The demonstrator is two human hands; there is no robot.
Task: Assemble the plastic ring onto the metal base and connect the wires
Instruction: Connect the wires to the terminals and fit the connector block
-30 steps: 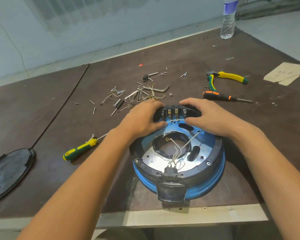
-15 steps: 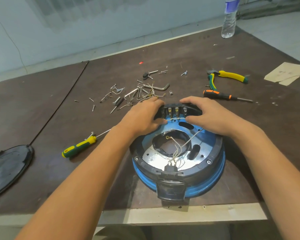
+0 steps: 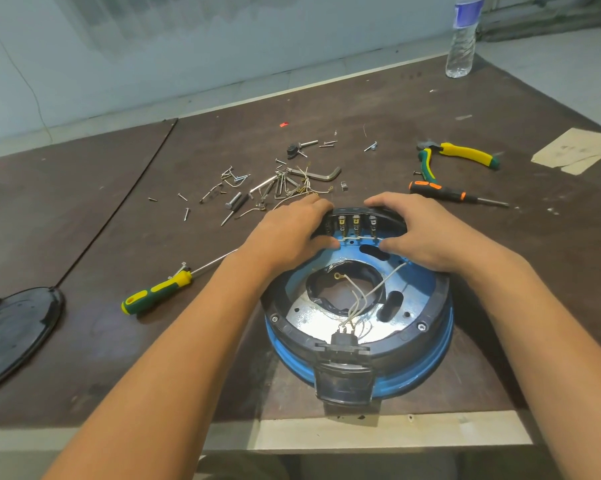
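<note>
Two hands at the far rim — my left hand and right hand each curled over the plastic ring | ring sat on the metal base, near the table edge | wires crossed its centre hole.

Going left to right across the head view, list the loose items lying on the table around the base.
Black round cover → yellow-green screwdriver → large hex key → yellow-handled pliers → paper scrap.
</note>
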